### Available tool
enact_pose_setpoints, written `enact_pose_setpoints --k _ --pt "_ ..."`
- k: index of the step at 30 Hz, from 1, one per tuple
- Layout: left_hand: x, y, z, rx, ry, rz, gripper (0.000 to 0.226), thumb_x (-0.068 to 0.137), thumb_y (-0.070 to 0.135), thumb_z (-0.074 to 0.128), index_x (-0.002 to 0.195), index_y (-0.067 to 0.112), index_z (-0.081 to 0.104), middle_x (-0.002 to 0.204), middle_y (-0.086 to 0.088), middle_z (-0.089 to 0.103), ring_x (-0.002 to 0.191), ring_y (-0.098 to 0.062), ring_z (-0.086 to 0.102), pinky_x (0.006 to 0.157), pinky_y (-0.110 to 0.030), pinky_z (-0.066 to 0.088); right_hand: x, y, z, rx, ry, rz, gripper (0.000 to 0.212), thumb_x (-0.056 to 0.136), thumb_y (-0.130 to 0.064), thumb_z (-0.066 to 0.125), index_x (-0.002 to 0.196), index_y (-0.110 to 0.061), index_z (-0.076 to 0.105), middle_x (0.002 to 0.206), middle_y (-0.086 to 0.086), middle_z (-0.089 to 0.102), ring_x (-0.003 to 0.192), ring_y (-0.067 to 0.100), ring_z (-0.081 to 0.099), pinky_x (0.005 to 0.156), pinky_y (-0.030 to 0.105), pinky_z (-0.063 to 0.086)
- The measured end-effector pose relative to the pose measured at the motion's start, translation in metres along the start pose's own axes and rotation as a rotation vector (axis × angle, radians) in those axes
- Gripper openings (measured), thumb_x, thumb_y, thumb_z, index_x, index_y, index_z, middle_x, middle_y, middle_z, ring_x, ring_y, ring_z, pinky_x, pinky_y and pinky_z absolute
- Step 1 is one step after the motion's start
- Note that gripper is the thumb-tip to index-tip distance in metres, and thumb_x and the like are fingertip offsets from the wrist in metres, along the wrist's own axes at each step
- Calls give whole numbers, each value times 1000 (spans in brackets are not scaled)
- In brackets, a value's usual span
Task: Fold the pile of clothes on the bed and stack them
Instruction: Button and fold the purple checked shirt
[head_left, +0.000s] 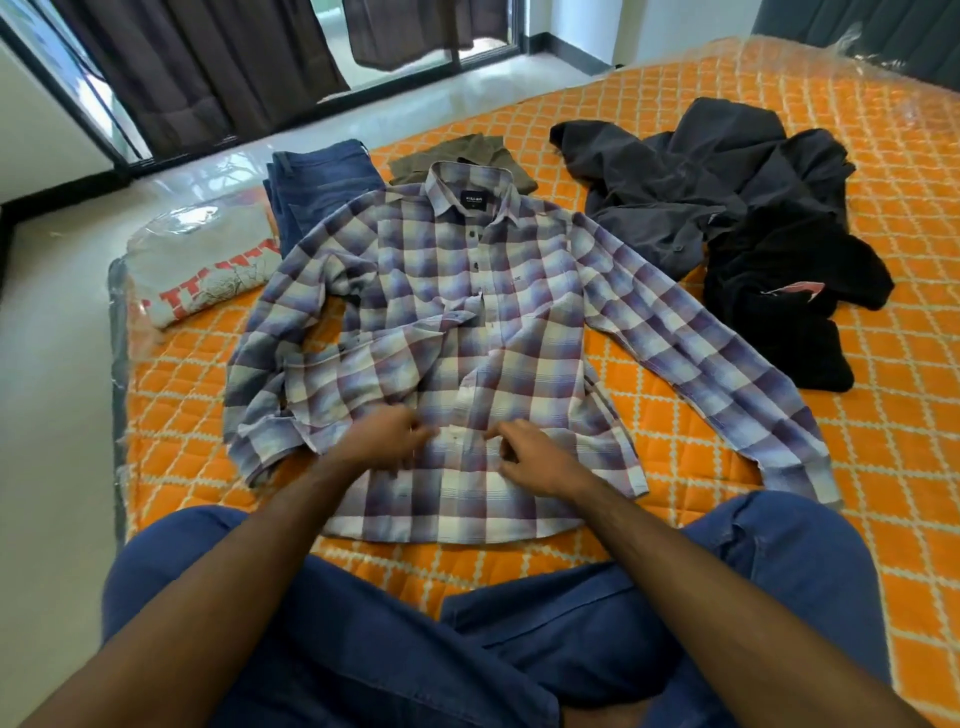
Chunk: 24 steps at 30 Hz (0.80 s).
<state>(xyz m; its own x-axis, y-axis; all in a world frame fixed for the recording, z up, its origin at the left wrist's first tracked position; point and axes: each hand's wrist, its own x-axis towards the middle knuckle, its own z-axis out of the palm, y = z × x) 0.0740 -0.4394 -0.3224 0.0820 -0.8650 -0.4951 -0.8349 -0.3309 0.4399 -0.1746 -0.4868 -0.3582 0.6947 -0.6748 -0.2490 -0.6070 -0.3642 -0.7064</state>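
Orange quilted bed (675, 415) under clear plastic fills the view, with curtained glass doors beyond its far edge. Spread on it, face up, lies a plaid shirt (519, 322), collar away from the person and hem nearest, so its long axis runs straight out from the hands. The left hand (382, 441) and right hand (535, 457) sit close together on the lower front, either side of the button line, each with fingers curled and seemingly pinching the cloth at the placket; motion blur on the left one makes the exact grip hard to tell. They look to be closing a low button or squaring the two front panels, an early step before any fold.

The right sleeve stretches out long to the right of the hands, while the left sleeve is bunched and doubled over the chest on the left. Judging by this, that rumpled left side wants smoothing first, and the left hand is nearer to it.

Beyond the left hand sit folded jeans (322, 187), a folded grey tee (208, 260) and an olive garment (467, 156). Beyond the right hand lies the unfolded dark pile (727, 218).
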Motion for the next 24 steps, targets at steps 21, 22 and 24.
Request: enact_pose_setpoints --k 21,22,24 --pt "53 -80 -99 521 159 -27 70 101 46 50 159 24 19 163 -9 26 151 -32 22 121 -66 8 9 -16 20 255 -206 26 34 97 -16 58 119 -41 63 121 -19 64 112 -1 61 98 27 52" --pt "55 -82 -101 497 173 -23 66 103 42 47 160 25 16 164 -8 25 152 -31 21 121 -67 6 9 -15 21 259 -203 32 33 97 -16 58 119 -40 63 121 -19 64 111 -1 61 97 26 53" --pt "57 -84 -103 463 147 -41 65 104 39 44 160 27 13 166 -7 23 154 -30 19 121 -66 4 10 -15 22 266 -203 34 31 97 -16 59 119 -38 64 120 -17 64 110 1 62 95 25 53"
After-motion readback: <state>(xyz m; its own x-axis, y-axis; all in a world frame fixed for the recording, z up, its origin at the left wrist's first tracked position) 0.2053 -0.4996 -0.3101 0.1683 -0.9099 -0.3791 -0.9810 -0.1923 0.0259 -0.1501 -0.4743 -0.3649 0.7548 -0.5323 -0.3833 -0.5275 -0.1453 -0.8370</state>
